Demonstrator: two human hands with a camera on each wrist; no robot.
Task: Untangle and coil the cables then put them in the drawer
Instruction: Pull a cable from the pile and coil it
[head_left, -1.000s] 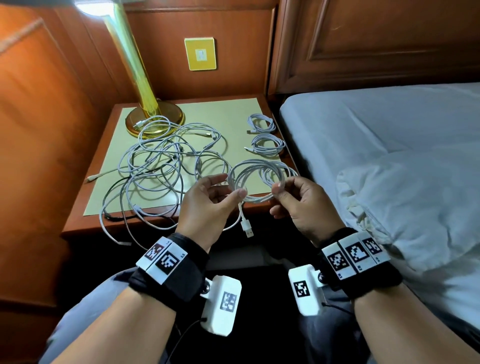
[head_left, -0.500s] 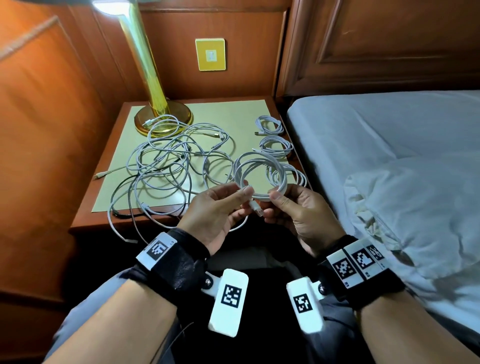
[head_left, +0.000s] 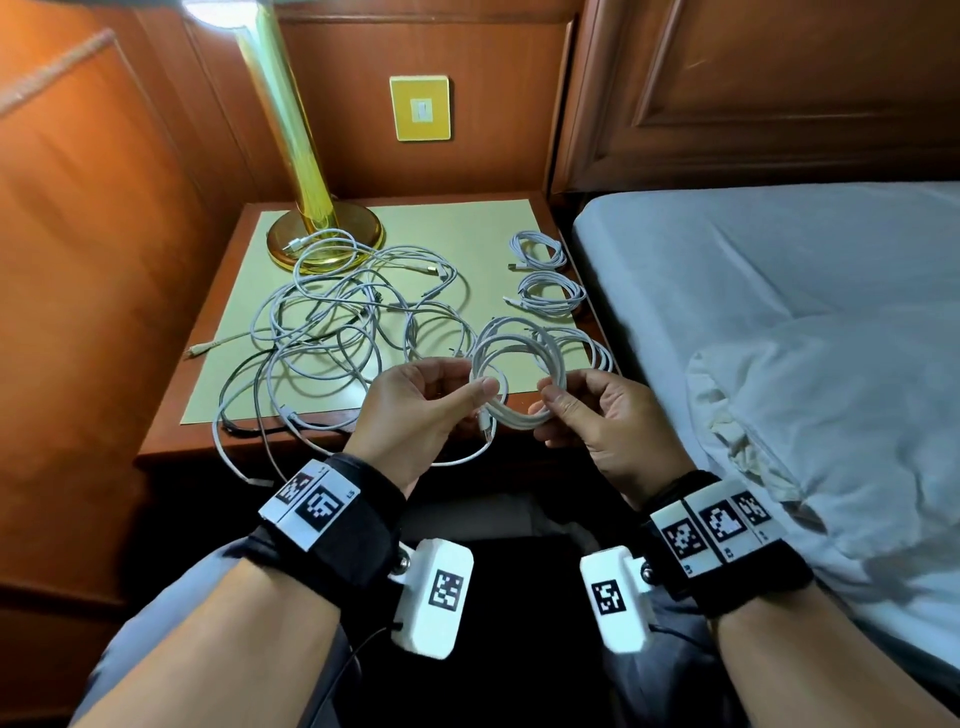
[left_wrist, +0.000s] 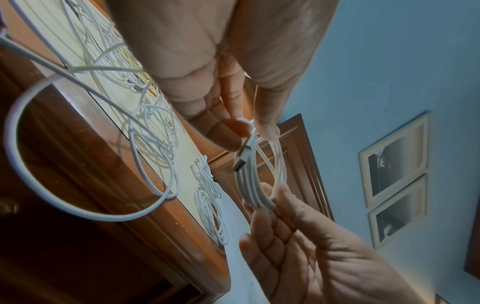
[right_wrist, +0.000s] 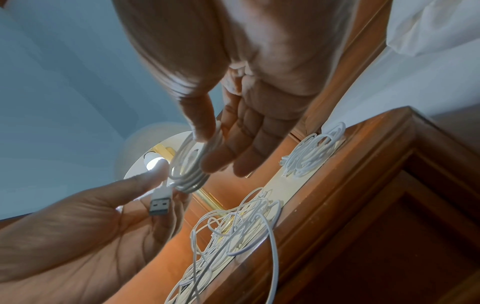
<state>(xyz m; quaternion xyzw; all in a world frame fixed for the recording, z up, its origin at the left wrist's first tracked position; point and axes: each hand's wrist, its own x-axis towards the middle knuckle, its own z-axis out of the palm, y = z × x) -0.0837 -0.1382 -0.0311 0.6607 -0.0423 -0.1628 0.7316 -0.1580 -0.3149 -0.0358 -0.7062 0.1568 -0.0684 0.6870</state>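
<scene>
You are finishing a coil: your left hand (head_left: 421, 402) and right hand (head_left: 597, 415) each pinch the white cable coil (head_left: 519, 374) above the table's (head_left: 483, 223) front edge. Next, likely tuck its USB plug (right_wrist: 160, 202) in.

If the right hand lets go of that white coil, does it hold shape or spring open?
Probably springs loose: the white coil has no tie visible, and only the left hand and right hand pinches keep its loops bunched. Its USB plug hangs free, so that end likely unwinds first. Looks light and floppy, like the tangled cables.
</scene>
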